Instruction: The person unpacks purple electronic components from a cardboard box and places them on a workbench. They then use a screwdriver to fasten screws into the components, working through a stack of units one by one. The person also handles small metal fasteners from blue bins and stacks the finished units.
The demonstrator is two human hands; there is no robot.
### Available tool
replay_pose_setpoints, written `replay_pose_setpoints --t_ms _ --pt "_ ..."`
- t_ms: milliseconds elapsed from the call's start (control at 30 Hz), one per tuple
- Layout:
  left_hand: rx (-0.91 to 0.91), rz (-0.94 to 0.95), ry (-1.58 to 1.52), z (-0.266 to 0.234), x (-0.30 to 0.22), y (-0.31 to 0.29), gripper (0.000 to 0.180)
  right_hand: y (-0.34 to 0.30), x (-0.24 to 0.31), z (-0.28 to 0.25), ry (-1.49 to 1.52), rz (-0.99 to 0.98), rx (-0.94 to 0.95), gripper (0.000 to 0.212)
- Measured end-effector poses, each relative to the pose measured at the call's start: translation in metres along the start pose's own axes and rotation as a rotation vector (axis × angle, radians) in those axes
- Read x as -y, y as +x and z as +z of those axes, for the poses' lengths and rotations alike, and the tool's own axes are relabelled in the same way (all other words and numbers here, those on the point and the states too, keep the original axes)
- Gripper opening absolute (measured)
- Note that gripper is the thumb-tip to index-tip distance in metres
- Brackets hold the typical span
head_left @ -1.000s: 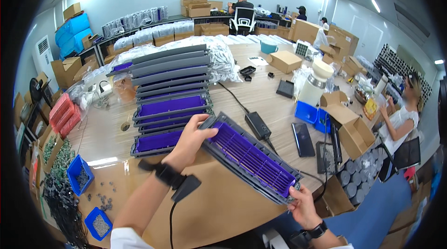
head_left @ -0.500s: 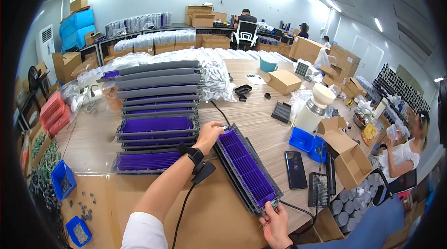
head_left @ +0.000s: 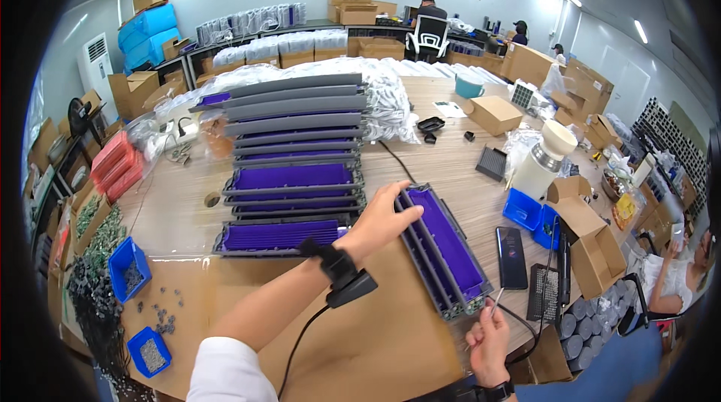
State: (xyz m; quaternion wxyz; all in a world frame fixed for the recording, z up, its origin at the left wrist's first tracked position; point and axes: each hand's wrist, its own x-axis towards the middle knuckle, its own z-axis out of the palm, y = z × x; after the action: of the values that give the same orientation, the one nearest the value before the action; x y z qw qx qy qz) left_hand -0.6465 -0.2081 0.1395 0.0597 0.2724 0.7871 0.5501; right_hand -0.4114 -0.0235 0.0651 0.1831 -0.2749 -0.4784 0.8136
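A long grey frame with a purple trough inside (head_left: 451, 244) lies slanted on the table in front of me, its near end toward my right. My left hand (head_left: 384, 220) grips its far end, thumb across the top edge. At the near end, where small parts show, my right hand (head_left: 488, 340) pinches a thin metal tool (head_left: 497, 298), its tip close to the frame's corner. The tool's exact kind is too small to tell. To the left stands a stack of similar grey and purple frames (head_left: 293, 176).
Brown cardboard (head_left: 360, 334) covers the near table. Blue bins of small parts (head_left: 150, 353) stand at left. On the right are a phone (head_left: 512, 258), a cream flask (head_left: 542, 161), blue trays (head_left: 522, 209) and an open carton (head_left: 589, 225). A black cable (head_left: 300, 349) hangs from my left wrist.
The frame's ribbed purple face has given way to a smooth trough beside a grey ridge. My right hand has drawn slightly off its near end, and the thin tool now shows. The view has shifted.
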Motion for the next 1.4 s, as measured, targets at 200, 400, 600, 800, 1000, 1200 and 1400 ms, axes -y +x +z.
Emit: replay_pose_setpoints --t_ms 200,400,600,800,1000,1200,1400 --pt "-0.027 0.134 0.286 -0.066 -0.014 -0.112 0.05 -0.027 0.009 -0.004 -0.029 -0.302 -0.073 0.039" --pt "-0.135 -0.185 0.724 -0.135 0.027 -0.17 0.059 -0.048 0.041 0.096 -0.466 -0.571 0.377 0.018" --pt "-0.092 -0.314 1.03 -0.15 0.061 -0.165 0.079 0.063 -0.001 0.225 -0.521 -0.292 0.439 0.042" --pt "-0.1 -0.293 1.002 -0.147 0.072 -0.153 0.089 0.143 -0.039 0.27 -0.586 -0.133 0.338 0.079" --pt "-0.495 -0.043 0.58 -0.181 0.097 -0.148 0.054 0.173 -0.034 0.277 -0.642 0.053 0.478 0.073" --pt "-0.747 -0.297 -0.104 -0.281 0.164 -0.121 0.044 0.167 -0.046 0.28 -0.455 0.055 0.478 0.065" --pt "-0.366 -0.431 -0.583 -0.277 0.174 -0.103 0.04 0.18 -0.055 0.27 -0.496 0.02 0.399 0.054"
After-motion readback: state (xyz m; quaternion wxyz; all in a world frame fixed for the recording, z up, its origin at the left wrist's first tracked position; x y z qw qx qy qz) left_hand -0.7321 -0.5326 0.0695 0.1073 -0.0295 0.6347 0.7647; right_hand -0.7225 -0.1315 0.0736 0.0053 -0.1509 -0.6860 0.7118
